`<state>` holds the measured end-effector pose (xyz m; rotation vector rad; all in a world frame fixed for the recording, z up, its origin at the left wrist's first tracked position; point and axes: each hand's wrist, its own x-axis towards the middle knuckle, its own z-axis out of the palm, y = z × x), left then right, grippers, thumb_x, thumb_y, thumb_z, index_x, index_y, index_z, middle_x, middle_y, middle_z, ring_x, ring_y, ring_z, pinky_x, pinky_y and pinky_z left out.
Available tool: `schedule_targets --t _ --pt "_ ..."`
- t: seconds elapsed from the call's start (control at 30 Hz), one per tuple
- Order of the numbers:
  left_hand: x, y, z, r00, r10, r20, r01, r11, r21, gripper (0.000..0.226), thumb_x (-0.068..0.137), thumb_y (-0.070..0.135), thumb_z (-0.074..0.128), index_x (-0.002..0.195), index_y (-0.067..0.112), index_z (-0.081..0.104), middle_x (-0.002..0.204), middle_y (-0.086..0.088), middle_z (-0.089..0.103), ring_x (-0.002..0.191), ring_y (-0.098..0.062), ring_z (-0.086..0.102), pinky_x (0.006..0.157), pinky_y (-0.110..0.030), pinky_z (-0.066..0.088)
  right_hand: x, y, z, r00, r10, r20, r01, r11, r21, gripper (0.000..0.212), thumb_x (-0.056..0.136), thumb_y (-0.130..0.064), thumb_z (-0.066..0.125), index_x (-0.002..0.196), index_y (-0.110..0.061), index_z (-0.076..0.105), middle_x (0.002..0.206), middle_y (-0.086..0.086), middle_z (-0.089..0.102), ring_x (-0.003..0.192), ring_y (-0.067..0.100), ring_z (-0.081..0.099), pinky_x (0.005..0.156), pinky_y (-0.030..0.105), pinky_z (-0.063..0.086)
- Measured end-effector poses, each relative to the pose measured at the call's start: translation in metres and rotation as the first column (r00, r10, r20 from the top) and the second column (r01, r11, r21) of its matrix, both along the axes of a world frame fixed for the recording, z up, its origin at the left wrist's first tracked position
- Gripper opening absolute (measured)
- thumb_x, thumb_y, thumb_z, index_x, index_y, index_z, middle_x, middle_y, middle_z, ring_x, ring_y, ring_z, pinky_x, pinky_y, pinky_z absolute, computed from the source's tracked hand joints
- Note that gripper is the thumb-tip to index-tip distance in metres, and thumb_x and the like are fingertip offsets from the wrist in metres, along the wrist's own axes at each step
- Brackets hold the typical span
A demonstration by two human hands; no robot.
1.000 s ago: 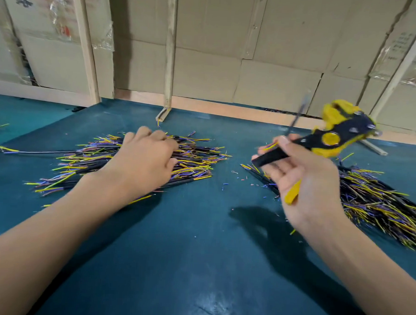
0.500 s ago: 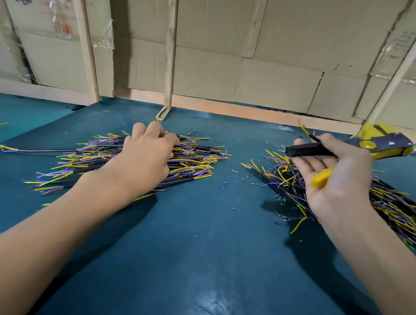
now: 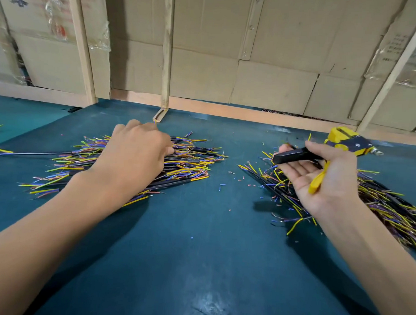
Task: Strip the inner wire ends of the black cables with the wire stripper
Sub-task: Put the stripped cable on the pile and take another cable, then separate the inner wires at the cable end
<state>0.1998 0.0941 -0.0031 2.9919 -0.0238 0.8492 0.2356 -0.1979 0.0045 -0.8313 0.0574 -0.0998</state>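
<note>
Right hand (image 3: 319,177) dropped toward 4 o'clock, palm up, thumb and loose fingers holding wire stripper (image 3: 339,145); left hand (image 3: 136,152) picks into unstripped black cables (image 3: 183,163) at 10 o'clock on desk (image 3: 199,251), stripped pile (image 3: 389,206) right, many left

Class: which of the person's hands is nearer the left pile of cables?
Left. The left hand rests on the left pile of cables; the right hand is apart, over the other pile, holding the wire stripper.
</note>
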Motion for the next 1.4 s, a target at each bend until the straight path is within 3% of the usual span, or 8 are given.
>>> schedule_targets --t 0.2,0.27,0.37,0.47,0.63,0.83,1.1,1.4 --pt "-0.001 -0.012 0.003 0.938 -0.308 0.160 0.347 0.842 -0.414 0.022 0.103 0.024 0.054 0.107 0.018 0.075 0.086 0.002 0.060 0.082 -0.016 0.055 0.073 -0.024 0.037 -0.001 -0.002 0.001 1.000 -0.004 -0.009 0.005 0.997 0.071 0.011 0.094 -0.005 0.057 0.105 -0.003 0.054 0.097 0.028 0.075 0.091 0.038 0.076 0.071 0.051 0.063" --pt "-0.001 -0.023 0.002 0.875 -0.428 0.225 0.444 0.526 -0.726 0.020 0.104 0.021 0.053 0.103 0.022 0.073 0.080 0.015 0.063 0.069 -0.005 0.048 0.064 -0.020 0.035 -0.001 0.002 0.001 1.000 0.007 -0.008 -0.006 0.998 0.065 0.016 0.094 -0.005 0.058 0.109 -0.004 0.054 0.095 0.025 0.075 0.091 0.038 0.076 0.073 0.050 0.063" --pt "-0.004 -0.030 0.009 0.760 -0.479 0.438 0.397 -0.190 -0.898 0.019 0.103 0.018 0.050 0.102 0.017 0.070 0.085 0.009 0.060 0.075 -0.010 0.044 0.066 -0.027 0.038 -0.002 0.008 0.001 1.000 0.010 -0.021 -0.008 0.996 0.086 0.020 0.094 -0.005 0.061 0.112 -0.010 0.054 0.097 0.019 0.063 0.090 0.039 0.076 0.076 0.053 0.063" --pt "-0.004 -0.027 0.011 0.705 -0.460 0.539 0.314 -0.479 -0.820 0.015 0.099 0.024 0.056 0.103 0.019 0.070 0.087 0.004 0.060 0.075 -0.011 0.054 0.069 -0.028 0.048 -0.002 0.010 0.003 0.999 0.023 -0.036 -0.018 0.992 0.124 0.021 0.092 -0.004 0.064 0.110 -0.010 0.054 0.099 0.014 0.048 0.084 0.039 0.076 0.077 0.055 0.062" --pt "-0.003 -0.026 0.008 0.755 -0.378 0.535 0.290 -0.539 -0.791 0.013 0.099 0.026 0.057 0.103 0.019 0.068 0.085 0.002 0.060 0.074 -0.014 0.057 0.074 -0.033 0.055 -0.003 0.006 0.006 0.992 0.095 -0.077 -0.079 0.980 0.183 0.017 0.091 -0.002 0.066 0.103 -0.004 0.055 0.106 0.019 0.053 0.086 0.042 0.075 0.066 0.054 0.062" --pt "-0.002 -0.028 0.007 0.806 -0.306 0.507 0.285 -0.550 -0.785 0.010 0.100 0.025 0.061 0.100 0.021 0.070 0.079 0.003 0.063 0.073 -0.015 0.066 0.071 -0.034 0.058 -0.004 0.011 -0.004 0.978 0.205 -0.046 -0.188 0.951 0.247 0.044 0.092 -0.001 0.065 0.133 0.006 0.051 0.126 0.032 0.062 0.096 0.043 0.074 0.068 0.054 0.062" --pt "-0.008 -0.040 0.003 0.800 -0.341 0.494 0.306 -0.476 -0.824 0.011 0.101 0.030 0.057 0.095 0.023 0.061 0.086 -0.003 0.062 0.074 -0.022 0.068 0.068 -0.048 0.059 -0.029 0.042 -0.010 0.825 0.563 0.042 -0.545 0.813 -0.205 0.015 0.078 -0.011 0.075 0.091 -0.006 0.071 0.105 0.023 0.073 0.083 0.034 0.073 0.075 0.046 0.061" --pt "-0.011 -0.049 0.002 0.789 -0.352 0.503 0.337 -0.437 -0.834 0.010 0.101 0.030 0.055 0.098 0.021 0.056 0.086 -0.005 0.056 0.072 -0.021 0.065 0.065 -0.052 0.060 -0.035 0.052 -0.014 0.838 0.545 0.033 -0.468 0.748 -0.470 0.028 0.070 0.006 0.078 0.093 -0.004 0.065 0.084 0.020 0.067 0.075 0.042 0.072 0.069 0.051 0.061"
